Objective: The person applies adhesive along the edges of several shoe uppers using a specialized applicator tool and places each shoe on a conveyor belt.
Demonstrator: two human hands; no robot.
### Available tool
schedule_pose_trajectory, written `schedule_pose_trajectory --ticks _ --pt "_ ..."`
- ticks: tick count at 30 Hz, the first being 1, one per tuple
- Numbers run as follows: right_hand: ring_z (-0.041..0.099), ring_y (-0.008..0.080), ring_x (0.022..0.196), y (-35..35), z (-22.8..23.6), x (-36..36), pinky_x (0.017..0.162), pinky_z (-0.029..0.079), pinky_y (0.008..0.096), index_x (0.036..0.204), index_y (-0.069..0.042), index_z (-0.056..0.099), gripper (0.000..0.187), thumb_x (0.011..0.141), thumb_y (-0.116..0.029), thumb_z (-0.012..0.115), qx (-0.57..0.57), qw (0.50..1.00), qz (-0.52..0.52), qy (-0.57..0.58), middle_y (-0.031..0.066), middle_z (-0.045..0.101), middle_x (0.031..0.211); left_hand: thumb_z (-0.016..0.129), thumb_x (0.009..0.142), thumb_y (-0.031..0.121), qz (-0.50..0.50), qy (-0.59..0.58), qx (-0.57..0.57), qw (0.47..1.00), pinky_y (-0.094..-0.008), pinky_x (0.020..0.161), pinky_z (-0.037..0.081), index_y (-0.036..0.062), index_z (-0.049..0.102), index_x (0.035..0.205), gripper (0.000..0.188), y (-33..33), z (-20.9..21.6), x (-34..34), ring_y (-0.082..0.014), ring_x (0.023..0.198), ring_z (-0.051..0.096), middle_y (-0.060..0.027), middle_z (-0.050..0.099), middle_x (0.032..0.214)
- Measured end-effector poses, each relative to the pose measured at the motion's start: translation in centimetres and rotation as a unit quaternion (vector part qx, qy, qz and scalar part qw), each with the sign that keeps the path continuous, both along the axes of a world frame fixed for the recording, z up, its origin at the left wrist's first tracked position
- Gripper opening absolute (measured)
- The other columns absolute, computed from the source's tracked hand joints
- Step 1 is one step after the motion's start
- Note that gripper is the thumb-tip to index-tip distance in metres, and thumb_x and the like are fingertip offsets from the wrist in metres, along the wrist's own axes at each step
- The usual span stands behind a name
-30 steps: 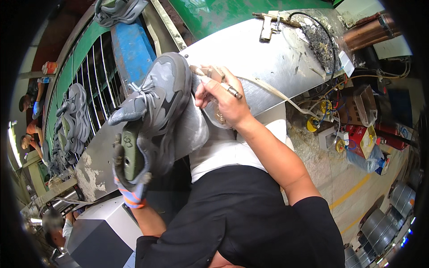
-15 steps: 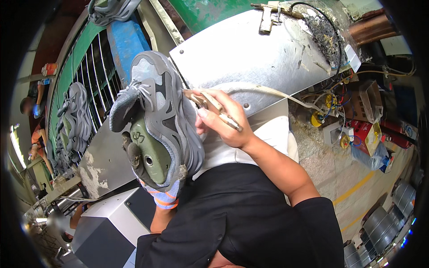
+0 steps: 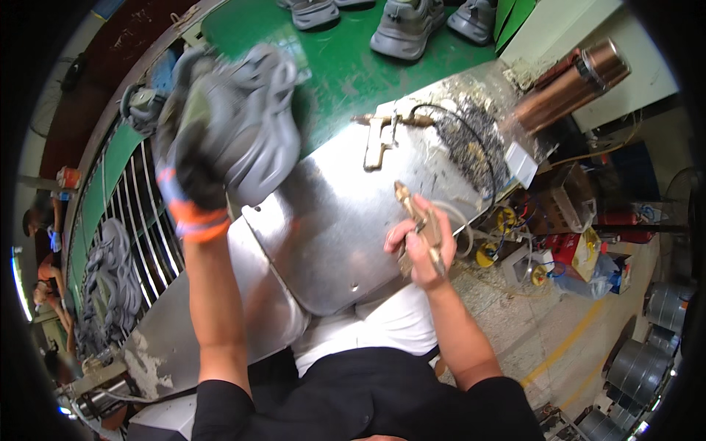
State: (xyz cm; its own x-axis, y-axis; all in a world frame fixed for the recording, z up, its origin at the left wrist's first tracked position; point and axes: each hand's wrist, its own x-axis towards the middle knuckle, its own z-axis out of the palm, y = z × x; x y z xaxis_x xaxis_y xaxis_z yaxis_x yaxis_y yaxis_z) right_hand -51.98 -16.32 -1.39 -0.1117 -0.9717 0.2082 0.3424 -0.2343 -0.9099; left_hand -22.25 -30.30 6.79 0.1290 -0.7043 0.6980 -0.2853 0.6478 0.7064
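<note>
A grey sneaker, smeared by motion, is held up at the far left over the green tabletop's edge. My left hand, in a glove with an orange cuff, grips it at the heel end; the fingers are partly hidden. My bare right hand is wrapped round a brass-coloured spray gun above the metal plate. A pale hose runs from this gun. Ahead of it, a second spray gun with a black hose lies on the plate.
Several grey sneakers stand on the green tabletop at the back. More shoes are on the left beside a wire rack. A copper-coloured cylinder juts out at the back right. Boxes and tubing lie right of the metal plate.
My left hand has carried the sneaker from close to my body away to the far left. My right hand with the spray gun has moved away from the shoe, to the right.
</note>
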Motion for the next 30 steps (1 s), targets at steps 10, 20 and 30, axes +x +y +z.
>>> schedule_pose_trajectory --ticks 10,20,30 --pt "0.060 0.0231 0.063 0.7 0.7 1.5 0.059 0.053 0.0363 0.139 0.006 0.027 0.060 0.089 -0.016 0.052 0.009 0.998 -0.016 0.052 0.0160 0.061 0.076 0.075 0.071 0.036 -0.031 -0.087 -0.019 0.996 -0.0401 0.105 0.040 0.0097 0.058 0.122 0.060 -19.2 -5.8 -14.0 -0.0357 0.120 0.052 -0.0182 0.057 0.127" --pt "0.057 0.0210 0.060 -0.6 0.5 1.4 0.055 0.053 0.0331 0.140 0.005 0.027 0.067 0.086 -0.022 0.056 0.029 0.996 -0.084 0.018 0.0141 0.059 0.075 0.077 0.078 0.036 -0.021 -0.369 0.028 0.929 -0.0414 0.103 0.043 0.0060 0.049 0.136 0.072 -10.6 0.4 9.9 -0.0300 0.123 0.052 -0.0177 0.055 0.132" --pt "0.059 0.0207 0.062 -0.7 1.0 1.1 0.058 0.050 0.0314 0.137 0.010 0.030 0.062 0.088 -0.019 0.054 0.067 0.993 -0.075 0.057 0.0140 0.060 0.076 0.062 0.087 0.041 0.481 -0.530 0.462 0.524 -0.0432 0.101 0.044 0.0046 0.043 0.142 0.069 12.2 -7.8 73.7 -0.0375 0.123 0.052 -0.0232 0.051 0.136"
